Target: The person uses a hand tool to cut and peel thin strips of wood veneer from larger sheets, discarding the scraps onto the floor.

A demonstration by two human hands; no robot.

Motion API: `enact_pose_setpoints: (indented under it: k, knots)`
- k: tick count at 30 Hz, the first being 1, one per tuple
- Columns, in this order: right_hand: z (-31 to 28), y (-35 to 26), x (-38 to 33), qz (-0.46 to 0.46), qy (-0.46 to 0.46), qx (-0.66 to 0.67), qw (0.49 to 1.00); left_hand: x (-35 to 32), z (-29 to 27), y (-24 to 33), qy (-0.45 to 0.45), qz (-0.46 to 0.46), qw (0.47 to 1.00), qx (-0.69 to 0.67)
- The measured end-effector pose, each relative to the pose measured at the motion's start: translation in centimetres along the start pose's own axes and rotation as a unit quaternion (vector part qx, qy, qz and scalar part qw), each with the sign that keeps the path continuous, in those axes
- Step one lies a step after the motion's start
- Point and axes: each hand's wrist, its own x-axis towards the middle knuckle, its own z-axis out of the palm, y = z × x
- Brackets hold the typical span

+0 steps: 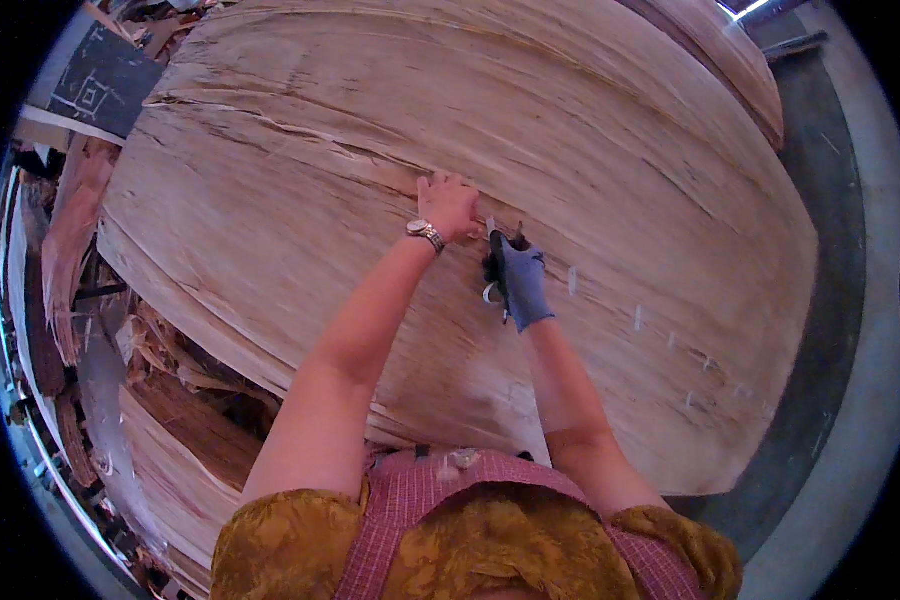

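A: Start far left, quick.

B: Logging scraps [75, 240], torn and piled, with a dark board [95, 85] above. Then veneer [270, 230], filling the middle of view, wide, wavy, cracked along the grain.

A: And the left grip [450, 205]?

B: Laid on the veneer near mid-view, fingers spread, clenching nothing visible. Watch [425, 233] at the wrist.

A: Next, right grip [525, 283]?

B: Just beside, gloved, clenched around a dark tool [493, 262]. Can't tell the exact kind, too covered. Can't tell if touching veneer either.

A: Anything further right?

B: White strips [572, 280] scattered on the veneer, then grey floor [830, 200] past the edge.

A: How to rate handling?

B: Judging veneer thin, light, floppy across its width, dry rather than slick, apt to split with the grain. Guessing tool stiff, fairly light.

A: Where to take hold?

B: Veneer by sound edges, well apart, supported from below; avoid pinching at cracks. Tool around its body, as now.
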Motion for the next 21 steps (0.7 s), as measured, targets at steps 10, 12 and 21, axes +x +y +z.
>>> enact_pose_setpoints:
  k: [10, 12, 21]
  knots:
    - [-2.0, 3.3, 5.6, -0.047, 0.036, -0.104, 0.993, -5.1, 1.8, 2.3, 0.188, 0.253, 0.946, -0.074]
    - [-1.8, 4.3, 6.5, -0.061, 0.025, -0.096, 0.993, -5.5, 3.7, 1.0, 0.154, 0.25, 0.956, -0.016]
    - [-2.8, -0.3, -5.8, 0.05, -0.061, -0.056, 0.995, -7.3, 2.7, -0.9, 0.097, 0.292, 0.952, -0.002]
